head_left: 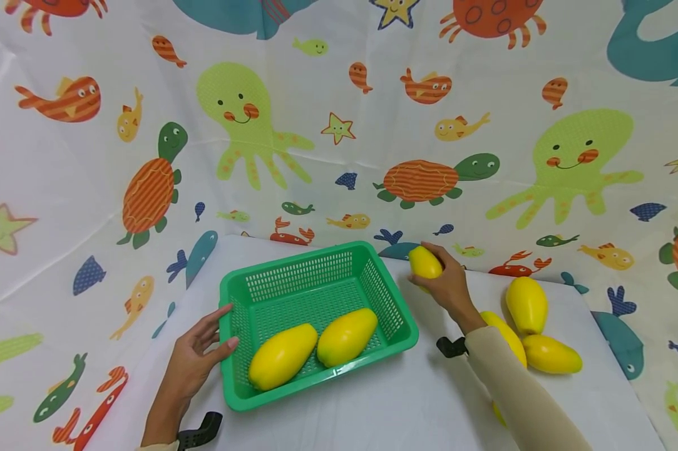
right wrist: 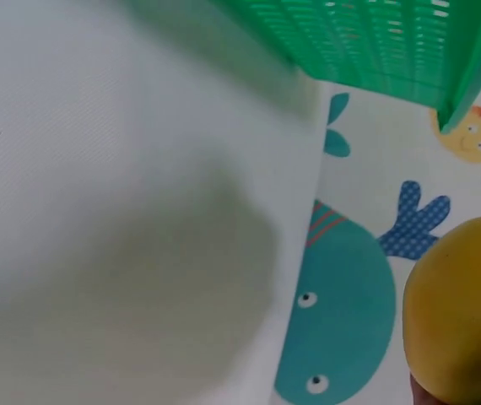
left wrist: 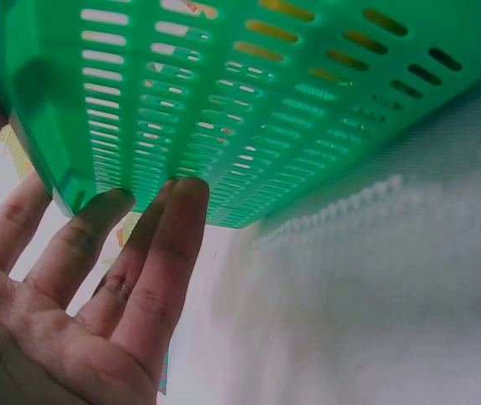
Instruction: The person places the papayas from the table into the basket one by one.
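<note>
The right hand [head_left: 450, 282] grasped one yellow fruit [head_left: 425, 261] beside the right end of the green basket [head_left: 327, 374]; the left hand [head_left: 195, 354] rested extended fingers against its left end; smooth skin risked a slip; a knock risked sliding the lightly steadied basket.

Reads bright and even in head view, with pale glints atop yellow fruit [head_left: 347, 337]. Looks dimmer, hazier in wrist views: broad soft shadow across white surface [right wrist: 72, 126], blur along green basket [right wrist: 375, 51] at right wrist.
</note>
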### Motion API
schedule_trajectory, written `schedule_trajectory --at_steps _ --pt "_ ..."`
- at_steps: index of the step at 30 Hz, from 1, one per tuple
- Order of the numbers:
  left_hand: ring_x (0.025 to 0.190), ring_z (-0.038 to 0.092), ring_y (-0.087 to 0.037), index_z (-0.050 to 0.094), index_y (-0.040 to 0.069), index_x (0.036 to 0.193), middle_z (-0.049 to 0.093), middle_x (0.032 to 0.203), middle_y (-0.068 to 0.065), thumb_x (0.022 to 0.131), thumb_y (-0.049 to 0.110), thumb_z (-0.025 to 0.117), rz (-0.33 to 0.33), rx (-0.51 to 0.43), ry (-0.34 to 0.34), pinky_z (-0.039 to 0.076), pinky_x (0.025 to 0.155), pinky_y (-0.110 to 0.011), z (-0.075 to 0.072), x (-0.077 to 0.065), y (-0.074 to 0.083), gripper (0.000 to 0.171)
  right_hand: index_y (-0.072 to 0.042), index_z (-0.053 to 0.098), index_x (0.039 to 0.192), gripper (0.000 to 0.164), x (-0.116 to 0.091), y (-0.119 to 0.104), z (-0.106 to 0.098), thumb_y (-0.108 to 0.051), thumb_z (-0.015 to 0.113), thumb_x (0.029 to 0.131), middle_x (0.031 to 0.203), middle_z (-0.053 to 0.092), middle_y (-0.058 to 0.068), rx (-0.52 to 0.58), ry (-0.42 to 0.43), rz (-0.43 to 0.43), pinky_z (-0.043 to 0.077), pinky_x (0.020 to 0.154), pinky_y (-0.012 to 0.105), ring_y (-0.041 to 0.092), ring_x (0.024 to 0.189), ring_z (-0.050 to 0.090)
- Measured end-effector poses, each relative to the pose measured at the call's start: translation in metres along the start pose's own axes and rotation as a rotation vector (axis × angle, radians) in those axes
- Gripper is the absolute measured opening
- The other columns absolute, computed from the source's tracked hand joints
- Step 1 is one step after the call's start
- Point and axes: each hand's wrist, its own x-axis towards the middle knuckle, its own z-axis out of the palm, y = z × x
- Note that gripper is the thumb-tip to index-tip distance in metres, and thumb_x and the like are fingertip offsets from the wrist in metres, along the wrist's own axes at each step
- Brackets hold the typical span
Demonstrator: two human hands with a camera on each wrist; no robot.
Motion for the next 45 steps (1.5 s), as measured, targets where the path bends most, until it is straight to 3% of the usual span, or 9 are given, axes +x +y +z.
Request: schedule_trajectory --at_steps 3,10,18,21,24,30,37,40,45 --pt "0.137 0.060 -0.032 0.045 0.032 0.162 0.049 0.165 -0.008 0.103 0.035 0.072 -0.003 -0.010 0.000 0.057 0.095 -0.016 0.000 0.000 0.000 0.066 -0.032 0.045 0.161 0.083 0.000 -0.004 0.001 -0.024 0.087 0.089 0.162 0.050 0.009 -0.001 0.004 -0.015 0.048 0.109 0.058 0.039 0.131 0.051" --pt "0.125 0.061 -0.007 0.045 0.035 0.162 0.052 0.164 -0.007 0.103 0.035 0.072 -0.009 -0.009 -0.003 0.054 0.094 -0.014 0.000 0.001 -0.002 0.065 -0.034 0.045 0.160 0.083 -0.001 -0.011 0.000 -0.025 0.088 0.089 0.161 0.051 0.008 0.017 -0.007 -0.056 0.049 0.108 0.057 0.038 0.130 0.053" --pt "0.138 0.058 -0.033 0.044 0.035 0.163 0.050 0.165 -0.006 0.104 0.035 0.071 -0.001 -0.004 -0.007 0.059 0.101 -0.026 0.000 0.000 -0.001 0.065 -0.035 0.046 0.160 0.083 -0.004 -0.022 0.001 -0.029 0.088 0.089 0.159 0.052 0.006 0.054 -0.027 -0.101 0.050 0.107 0.055 0.036 0.130 0.054" --pt "0.139 0.057 -0.035 0.043 0.035 0.163 0.049 0.166 -0.007 0.104 0.035 0.071 0.006 0.008 -0.006 0.059 0.107 -0.039 0.000 0.000 -0.002 0.065 -0.034 0.047 0.159 0.082 -0.005 -0.026 0.002 -0.029 0.088 0.088 0.157 0.054 0.005 0.075 -0.043 -0.126 0.051 0.105 0.053 0.035 0.128 0.055" --pt "0.139 0.057 -0.034 0.043 0.036 0.163 0.049 0.166 -0.006 0.104 0.036 0.071 0.005 0.015 -0.005 0.059 0.105 -0.035 0.000 0.001 -0.003 0.065 -0.034 0.048 0.159 0.081 -0.007 -0.030 0.004 -0.028 0.088 0.088 0.155 0.056 0.005 0.083 -0.063 -0.148 0.052 0.103 0.051 0.034 0.126 0.056" --pt "0.134 0.060 -0.025 0.044 0.035 0.163 0.049 0.166 -0.007 0.104 0.036 0.071 0.013 0.025 -0.004 0.057 0.101 -0.023 0.001 0.002 -0.005 0.065 -0.033 0.049 0.158 0.079 -0.009 -0.038 0.008 -0.025 0.087 0.088 0.151 0.058 0.004 0.104 -0.087 -0.199 0.052 0.100 0.047 0.031 0.123 0.057" --pt "0.121 0.060 0.003 0.045 0.035 0.162 0.052 0.164 -0.006 0.103 0.035 0.072 0.010 0.008 0.002 0.056 0.099 -0.019 0.000 0.001 -0.005 0.065 -0.033 0.051 0.157 0.077 -0.010 -0.044 0.014 -0.022 0.086 0.089 0.151 0.058 0.005 0.135 -0.147 -0.265 0.054 0.096 0.045 0.031 0.119 0.059" --pt "0.124 0.061 -0.002 0.045 0.035 0.162 0.052 0.163 -0.006 0.103 0.035 0.072 0.008 0.010 0.006 0.058 0.101 -0.024 0.001 0.000 -0.005 0.065 -0.035 0.051 0.156 0.076 -0.011 -0.045 0.015 -0.022 0.086 0.089 0.151 0.058 0.005 0.134 -0.174 -0.283 0.056 0.095 0.044 0.031 0.117 0.059" --pt "0.137 0.059 -0.030 0.044 0.034 0.163 0.049 0.166 -0.006 0.104 0.036 0.071 0.006 0.004 0.009 0.056 0.109 -0.049 0.002 0.001 -0.004 0.065 -0.034 0.052 0.155 0.075 -0.011 -0.050 0.019 -0.024 0.085 0.089 0.149 0.059 0.005 0.130 -0.195 -0.298 0.058 0.091 0.044 0.033 0.115 0.060"
